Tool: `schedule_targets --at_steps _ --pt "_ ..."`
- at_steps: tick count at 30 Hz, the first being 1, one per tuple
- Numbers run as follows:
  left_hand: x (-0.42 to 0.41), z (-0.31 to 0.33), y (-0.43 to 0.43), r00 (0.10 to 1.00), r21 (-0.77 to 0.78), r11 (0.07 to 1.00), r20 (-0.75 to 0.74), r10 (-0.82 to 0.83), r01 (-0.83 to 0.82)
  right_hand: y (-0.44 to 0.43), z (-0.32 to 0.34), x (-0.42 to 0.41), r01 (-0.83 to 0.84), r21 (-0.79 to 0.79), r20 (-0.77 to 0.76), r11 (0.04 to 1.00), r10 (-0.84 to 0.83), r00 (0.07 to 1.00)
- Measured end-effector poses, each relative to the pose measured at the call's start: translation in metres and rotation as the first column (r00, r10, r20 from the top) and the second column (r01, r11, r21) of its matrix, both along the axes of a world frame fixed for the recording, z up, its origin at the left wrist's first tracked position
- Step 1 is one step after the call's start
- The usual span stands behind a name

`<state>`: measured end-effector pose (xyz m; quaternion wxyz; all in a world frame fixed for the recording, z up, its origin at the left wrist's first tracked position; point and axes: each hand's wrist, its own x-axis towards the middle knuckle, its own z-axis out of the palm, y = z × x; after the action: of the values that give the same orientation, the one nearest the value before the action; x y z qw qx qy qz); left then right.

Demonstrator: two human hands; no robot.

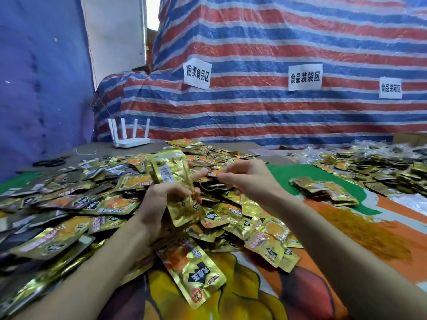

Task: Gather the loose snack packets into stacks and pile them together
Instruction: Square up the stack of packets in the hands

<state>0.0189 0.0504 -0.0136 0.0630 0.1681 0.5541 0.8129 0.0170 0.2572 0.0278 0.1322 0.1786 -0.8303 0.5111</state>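
My left hand grips a stack of gold snack packets upright at the centre of the frame, fingers curled round its lower half. My right hand hovers just beside it, fingers curled; whether it pinches a packet I cannot tell. The hands are near each other but apart. The heap of loose packets spreads below and to the left, crowding under both forearms. At right, on the green part of the surface, sits a small gathered pile, with a tangle of orange strands below it and more packets at far right. A white router and black scissors lie at upper left, before the striped tarpaulin with its paper signs.
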Motion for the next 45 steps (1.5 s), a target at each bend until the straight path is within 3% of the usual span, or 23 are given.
schedule_targets --at_steps 3,6,8,10,12,14,18,20,21,23,26,28,33,36,40,45 --pt "0.000 0.001 -0.004 0.987 -0.110 0.984 0.061 0.150 -0.142 -0.030 -0.008 -0.014 -0.037 -0.054 -0.073 0.998 0.033 0.997" --pt "-0.001 0.002 -0.006 0.952 -0.272 0.914 -0.026 0.306 -0.302 -0.042 -0.028 -0.026 -0.039 -0.133 -0.090 0.990 0.027 0.996" --pt "-0.003 0.003 -0.008 0.949 -0.291 0.906 -0.021 0.316 -0.308 -0.043 -0.041 -0.033 -0.031 -0.198 -0.009 0.980 0.030 1.000" --pt "-0.004 0.005 -0.008 0.979 -0.145 0.978 0.118 0.167 -0.149 -0.038 -0.046 -0.039 -0.091 -0.327 0.105 0.941 0.132 0.986" --pt "-0.005 0.007 -0.012 0.966 0.108 0.992 0.242 -0.095 0.070 -0.030 -0.044 -0.040 -0.245 -0.546 0.217 0.801 0.418 0.882" --pt "-0.006 0.006 -0.015 0.945 0.233 0.955 0.228 -0.236 0.182 -0.019 -0.040 -0.036 -0.326 -0.704 0.208 0.631 0.622 0.755" --pt "-0.007 0.001 -0.012 0.945 0.276 0.934 0.169 -0.278 0.226 -0.009 -0.035 -0.031 -0.347 -0.888 -0.027 0.303 0.717 0.697" --pt "-0.008 -0.001 -0.011 0.942 0.274 0.932 0.168 -0.291 0.239 -0.010 -0.033 -0.029 -0.325 -0.914 -0.067 0.241 0.703 0.708" --pt "-0.008 -0.001 -0.011 0.938 0.274 0.930 0.177 -0.298 0.244 -0.011 -0.033 -0.029 -0.315 -0.912 -0.046 0.264 0.696 0.717" --pt "-0.010 -0.002 -0.013 0.939 0.253 0.940 0.196 -0.281 0.228 -0.015 -0.034 -0.029 -0.330 -0.848 0.034 0.414 0.664 0.747" --pt "-0.014 -0.004 -0.015 0.964 0.170 0.980 0.225 -0.145 0.107 -0.024 -0.040 -0.028 -0.331 -0.656 0.123 0.679 0.529 0.840" --pt "-0.016 -0.004 -0.013 0.969 0.119 0.993 0.246 -0.020 -0.009 -0.028 -0.045 -0.028 -0.286 -0.583 0.129 0.761 0.434 0.892" --pt "-0.020 0.001 -0.013 0.895 0.183 0.891 0.260 0.363 -0.415 -0.042 -0.052 -0.020 -0.234 -0.545 0.167 0.805 0.378 0.910" --pt "-0.018 0.002 -0.009 0.839 0.189 0.823 0.235 0.491 -0.535 -0.057 -0.056 -0.011 -0.270 -0.543 0.164 0.795 0.415 0.895" --pt "-0.009 0.010 0.000 0.819 0.257 0.778 0.221 0.530 -0.573 -0.073 -0.059 0.000 -0.270 -0.481 0.076 0.834 0.347 0.935" --pt "-0.003 0.010 0.005 0.862 0.270 0.819 0.162 0.480 -0.506 -0.078 -0.062 0.003 -0.233 -0.369 -0.043 0.900 0.234 0.971"
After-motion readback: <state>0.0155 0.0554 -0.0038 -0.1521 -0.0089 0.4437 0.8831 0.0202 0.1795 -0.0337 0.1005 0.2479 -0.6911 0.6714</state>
